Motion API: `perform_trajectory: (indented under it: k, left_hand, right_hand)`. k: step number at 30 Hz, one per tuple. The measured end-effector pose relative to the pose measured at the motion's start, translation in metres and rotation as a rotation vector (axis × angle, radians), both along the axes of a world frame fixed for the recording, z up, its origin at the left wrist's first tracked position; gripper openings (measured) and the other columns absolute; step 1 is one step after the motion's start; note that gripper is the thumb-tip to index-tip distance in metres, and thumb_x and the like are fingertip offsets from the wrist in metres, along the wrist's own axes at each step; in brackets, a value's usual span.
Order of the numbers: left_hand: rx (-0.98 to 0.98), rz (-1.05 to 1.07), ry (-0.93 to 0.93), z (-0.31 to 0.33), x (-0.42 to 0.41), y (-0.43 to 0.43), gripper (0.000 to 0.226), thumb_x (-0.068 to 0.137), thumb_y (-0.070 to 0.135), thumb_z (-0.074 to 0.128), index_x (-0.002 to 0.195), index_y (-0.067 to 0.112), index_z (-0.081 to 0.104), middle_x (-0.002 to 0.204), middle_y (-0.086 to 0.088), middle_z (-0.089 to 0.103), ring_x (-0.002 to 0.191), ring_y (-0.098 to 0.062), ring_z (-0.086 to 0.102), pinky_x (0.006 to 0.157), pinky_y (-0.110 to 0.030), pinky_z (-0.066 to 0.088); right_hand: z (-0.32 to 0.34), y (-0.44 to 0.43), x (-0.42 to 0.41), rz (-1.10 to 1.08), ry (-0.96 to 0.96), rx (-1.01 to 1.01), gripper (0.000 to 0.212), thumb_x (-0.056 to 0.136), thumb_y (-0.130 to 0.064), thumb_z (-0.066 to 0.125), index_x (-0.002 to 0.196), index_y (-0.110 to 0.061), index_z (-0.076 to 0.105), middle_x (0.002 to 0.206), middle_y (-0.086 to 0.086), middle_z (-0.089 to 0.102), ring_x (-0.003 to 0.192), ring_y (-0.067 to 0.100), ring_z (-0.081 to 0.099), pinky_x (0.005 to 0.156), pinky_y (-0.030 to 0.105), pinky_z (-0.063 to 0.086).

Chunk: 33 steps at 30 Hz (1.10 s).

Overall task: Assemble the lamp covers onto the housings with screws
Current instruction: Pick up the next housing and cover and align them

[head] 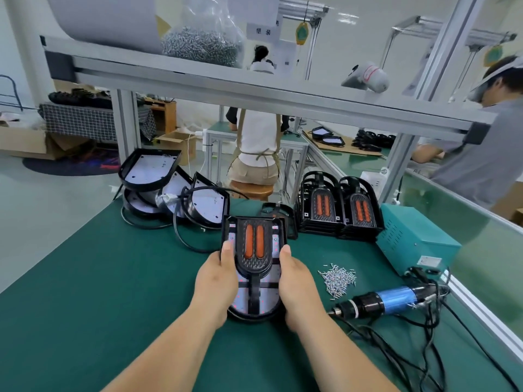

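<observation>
A black lamp housing [263, 299] lies on the green table mat in front of me, with a black cover [254, 247] bearing two orange strips resting on top of it. My left hand [216, 281] grips the left side of this lamp, thumb on the cover's edge. My right hand [297, 287] grips the right side the same way. A small heap of loose screws [338, 280] lies to the right. An electric screwdriver [387, 302] with a blue body lies on the mat further right.
Two stacks of covers [336, 207] stand at the back right, and a pile of housings with cables [172, 188] at the back left. A teal power box [413, 239] sits at right, with tangled cables [410, 352] near the edge. Other people work beyond the bench.
</observation>
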<state>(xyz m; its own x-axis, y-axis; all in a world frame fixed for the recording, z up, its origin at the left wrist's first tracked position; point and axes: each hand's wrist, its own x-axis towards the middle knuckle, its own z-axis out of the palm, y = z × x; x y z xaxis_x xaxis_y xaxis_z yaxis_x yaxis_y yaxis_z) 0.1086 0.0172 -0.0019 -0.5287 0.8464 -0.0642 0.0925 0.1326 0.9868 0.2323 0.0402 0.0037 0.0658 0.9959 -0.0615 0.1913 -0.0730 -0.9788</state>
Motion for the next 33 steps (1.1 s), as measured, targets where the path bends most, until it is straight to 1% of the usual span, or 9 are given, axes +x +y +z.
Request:
perform_trajectory:
  k: [6,12,15,19,21,24,27,30,33]
  left_hand:
    - [0.034,0.041,0.032,-0.001,0.005,0.003,0.043,0.103,0.049,0.035,0.084,0.018,0.058,0.082,-0.003,0.062,0.070,-0.013,0.052,0.055,-0.026,0.036]
    - [0.089,0.053,0.027,-0.002,0.009,0.009,0.044,0.103,0.045,0.038,0.089,0.012,0.063,0.080,0.000,0.063,0.070,-0.010,0.053,0.057,-0.024,0.038]
    - [0.045,0.028,0.000,-0.001,0.007,0.009,0.041,0.103,0.048,0.038,0.085,0.018,0.061,0.081,0.003,0.062,0.072,-0.008,0.053,0.057,-0.024,0.037]
    - [-0.018,-0.193,-0.188,-0.003,-0.005,0.006,0.035,0.093,0.058,0.055,0.103,0.027,0.065,0.103,0.007,0.069,0.096,-0.010,0.062,0.078,-0.030,0.048]
    - [0.000,-0.258,-0.216,-0.005,-0.005,0.004,0.035,0.085,0.046,0.074,0.110,0.023,0.066,0.105,0.003,0.075,0.101,-0.019,0.069,0.094,-0.042,0.053]
    - [-0.004,-0.248,-0.187,-0.005,-0.004,0.004,0.034,0.082,0.030,0.081,0.110,0.018,0.066,0.100,0.000,0.077,0.099,-0.023,0.071,0.094,-0.046,0.055]
    - [-0.022,-0.246,-0.207,-0.003,-0.003,0.005,0.038,0.083,0.027,0.080,0.114,0.012,0.064,0.107,-0.007,0.075,0.102,-0.028,0.070,0.097,-0.050,0.053]
    - [-0.038,-0.210,-0.200,-0.004,-0.003,0.005,0.037,0.083,0.027,0.080,0.111,0.010,0.064,0.106,-0.009,0.074,0.099,-0.029,0.070,0.096,-0.051,0.053]
    - [-0.064,-0.220,-0.179,-0.003,-0.004,0.008,0.030,0.084,0.027,0.079,0.107,0.010,0.068,0.103,-0.009,0.075,0.098,-0.030,0.070,0.096,-0.051,0.053]
  right_hand:
    - [0.000,0.006,-0.002,-0.028,-0.040,0.108,0.050,0.105,-0.045,0.034,0.098,-0.008,0.068,0.098,0.009,0.069,0.090,0.025,0.060,0.084,0.036,0.046]
    - [-0.013,0.014,-0.004,-0.126,-0.062,0.184,0.048,0.105,-0.038,0.037,0.087,-0.003,0.065,0.088,0.011,0.068,0.087,0.031,0.060,0.084,0.040,0.048]
    - [-0.016,0.016,-0.004,-0.126,-0.080,0.171,0.048,0.105,-0.037,0.036,0.085,-0.003,0.063,0.090,0.013,0.067,0.086,0.031,0.058,0.084,0.040,0.048]
    - [-0.017,0.015,-0.002,-0.119,-0.107,0.133,0.048,0.105,-0.038,0.034,0.093,-0.005,0.066,0.098,0.012,0.068,0.094,0.031,0.060,0.089,0.041,0.048]
    - [-0.017,0.016,-0.001,-0.111,-0.146,0.119,0.049,0.106,-0.039,0.033,0.098,-0.005,0.067,0.102,0.014,0.068,0.098,0.032,0.061,0.091,0.041,0.048]
    - [-0.015,0.015,-0.001,-0.103,-0.205,0.099,0.050,0.106,-0.038,0.030,0.099,-0.004,0.066,0.103,0.015,0.067,0.099,0.033,0.060,0.090,0.040,0.047]
    - [-0.008,0.015,0.003,-0.038,-0.331,0.095,0.050,0.108,-0.034,0.026,0.096,-0.001,0.061,0.102,0.017,0.064,0.098,0.034,0.057,0.088,0.039,0.044]
    - [0.004,0.014,0.011,0.100,-0.684,0.141,0.046,0.107,-0.038,0.028,0.098,-0.005,0.059,0.104,0.016,0.061,0.100,0.034,0.056,0.078,0.035,0.038]
    - [0.029,0.014,0.030,0.080,-0.852,0.247,0.050,0.098,-0.052,0.039,0.066,-0.015,0.046,0.073,0.003,0.056,0.068,0.023,0.054,0.060,0.031,0.036]
